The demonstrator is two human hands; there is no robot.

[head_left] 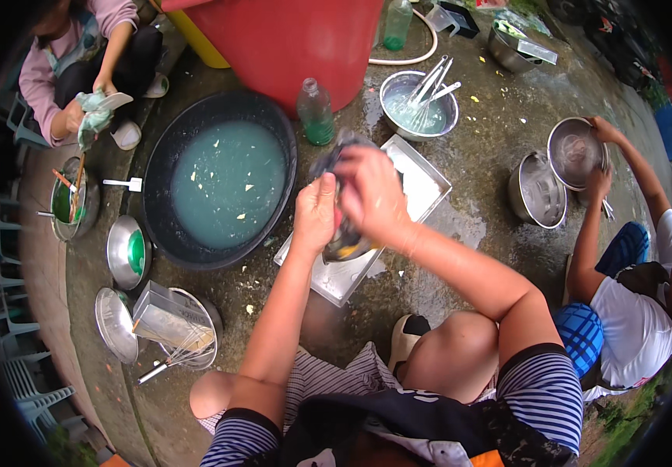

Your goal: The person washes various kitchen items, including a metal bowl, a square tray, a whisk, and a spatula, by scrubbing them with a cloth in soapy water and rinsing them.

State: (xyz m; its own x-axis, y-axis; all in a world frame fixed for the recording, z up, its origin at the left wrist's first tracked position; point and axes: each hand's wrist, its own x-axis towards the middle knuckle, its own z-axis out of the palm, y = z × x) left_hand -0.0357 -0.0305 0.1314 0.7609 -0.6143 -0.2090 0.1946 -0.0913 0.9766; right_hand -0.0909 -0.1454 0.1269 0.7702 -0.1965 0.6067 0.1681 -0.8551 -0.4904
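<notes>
Between my two hands is a dark grey, crumpled cloth (349, 233) with a yellow patch at its lower end; motion blurs it. My left hand (316, 215) is closed around its near left side, thumb pointing up. Over the top, my right hand (373, 194) grips it with curled fingers, smeared by movement. Both hands are above a shallow rectangular metal tray (422, 180) lying on the wet ground, which they partly cover. To their left stands a wide black basin (153, 167) of cloudy bluish water with pale bits afloat.
A green-bottomed bottle (316, 113) stands beside a big red tub (289, 47). Beyond the tray is a bowl of whisks (422, 117). Metal bowls and a rectangular tin (172, 311) lie at left. One person (102, 70) wipes something at upper left; another (632, 303) handles bowls at right.
</notes>
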